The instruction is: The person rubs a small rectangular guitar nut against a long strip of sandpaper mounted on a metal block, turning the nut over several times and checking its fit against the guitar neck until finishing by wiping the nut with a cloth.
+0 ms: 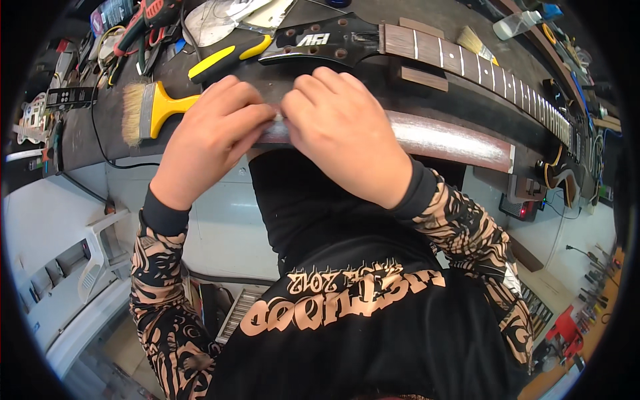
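My left hand (220, 130) and my right hand (340, 133) almost meet over a long, narrow reddish-brown board (453, 142) with a shiny, pale middle, lying along the bench's near edge. Both have curled fingers pinched at the board's left part; whatever sits between the fingertips is hidden. Just beyond them lies a black guitar headstock (293, 47) on a neck with a dark fretboard (453, 57). A yellow-handled paintbrush (160, 110) is left of my left hand, and a yellow-and-black handled tool (223, 60) lies above it.
Red-handled pliers (130, 37), a black cord (100, 147) and assorted small tools crowd the left of the dark bench (107, 133). At the back right are a clear bottle (513, 27), a second brush (477, 43) and more tools. Small wood blocks (423, 79) lie by the neck.
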The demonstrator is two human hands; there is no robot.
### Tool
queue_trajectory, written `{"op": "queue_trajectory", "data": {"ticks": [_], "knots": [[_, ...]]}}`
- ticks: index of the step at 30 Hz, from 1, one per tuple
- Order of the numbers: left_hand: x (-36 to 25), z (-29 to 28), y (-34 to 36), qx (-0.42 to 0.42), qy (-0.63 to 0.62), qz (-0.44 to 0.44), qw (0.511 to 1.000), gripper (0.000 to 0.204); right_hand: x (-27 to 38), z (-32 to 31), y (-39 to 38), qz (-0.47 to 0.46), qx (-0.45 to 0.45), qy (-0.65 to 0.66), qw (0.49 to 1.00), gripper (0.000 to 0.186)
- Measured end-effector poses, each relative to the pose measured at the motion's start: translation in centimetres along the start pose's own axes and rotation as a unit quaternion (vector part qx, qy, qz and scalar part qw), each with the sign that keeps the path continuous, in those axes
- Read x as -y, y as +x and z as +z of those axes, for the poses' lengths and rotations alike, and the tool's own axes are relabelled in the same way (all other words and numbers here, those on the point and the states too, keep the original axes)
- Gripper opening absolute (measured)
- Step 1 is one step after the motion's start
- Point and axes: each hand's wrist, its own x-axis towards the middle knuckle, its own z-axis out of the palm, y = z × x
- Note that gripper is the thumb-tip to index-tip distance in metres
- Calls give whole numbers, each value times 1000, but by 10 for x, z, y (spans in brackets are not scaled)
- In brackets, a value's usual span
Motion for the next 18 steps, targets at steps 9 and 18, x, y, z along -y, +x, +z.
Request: {"op": "queue_trajectory", "data": {"ticks": [9, 18], "knots": [[-66, 58, 83, 24, -44, 40, 998, 27, -60, -77, -77, 21, 2, -26, 999, 23], [-172, 168, 205, -19, -60, 120, 991, 24, -144, -209, -192, 76, 36, -110, 990, 22]]}}
